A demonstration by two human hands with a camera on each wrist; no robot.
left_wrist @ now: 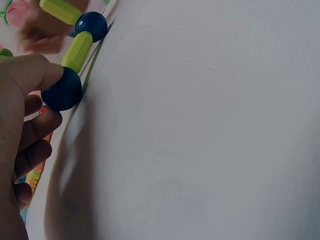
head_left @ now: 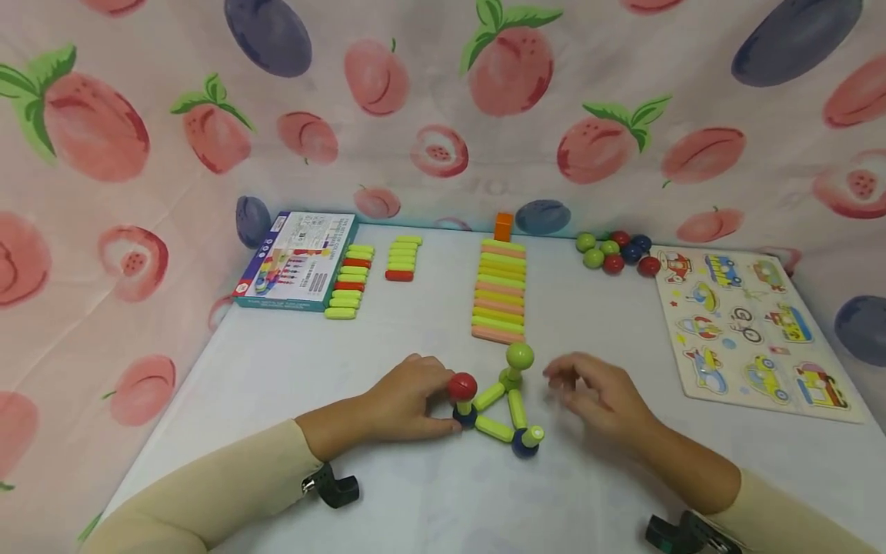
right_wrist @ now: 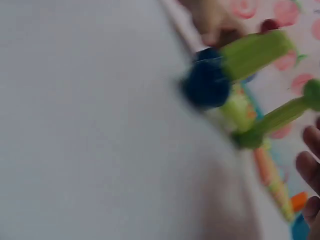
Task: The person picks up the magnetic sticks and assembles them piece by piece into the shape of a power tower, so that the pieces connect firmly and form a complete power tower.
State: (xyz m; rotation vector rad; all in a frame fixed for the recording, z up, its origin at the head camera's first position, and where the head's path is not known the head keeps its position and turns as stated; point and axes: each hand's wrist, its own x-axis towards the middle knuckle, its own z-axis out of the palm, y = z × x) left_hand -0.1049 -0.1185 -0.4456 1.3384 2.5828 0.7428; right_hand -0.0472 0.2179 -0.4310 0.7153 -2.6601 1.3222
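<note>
A triangle of light-green rods (head_left: 494, 428) joined by balls lies on the white table in front of me. Its left corner is a blue ball (left_wrist: 62, 90), which my left hand (head_left: 404, 400) pinches between thumb and fingers. Above that corner, a red ball (head_left: 462, 386) tops an upright rod. At the far corner, a green ball (head_left: 520, 355) tops another upright rod. The near corner is a blue ball (head_left: 524, 446) bearing a bare upright rod (head_left: 533, 436). To the right of the triangle, my right hand (head_left: 601, 394) hovers with loosely bent fingers, holding nothing.
Behind the triangle lies a column of yellow, green and peach rods (head_left: 499, 292), with an orange block (head_left: 504, 226) beyond. Short green and red rods (head_left: 351, 282) sit beside a box (head_left: 298, 260) at left. Loose balls (head_left: 612, 264) and a picture puzzle board (head_left: 730, 369) are at right.
</note>
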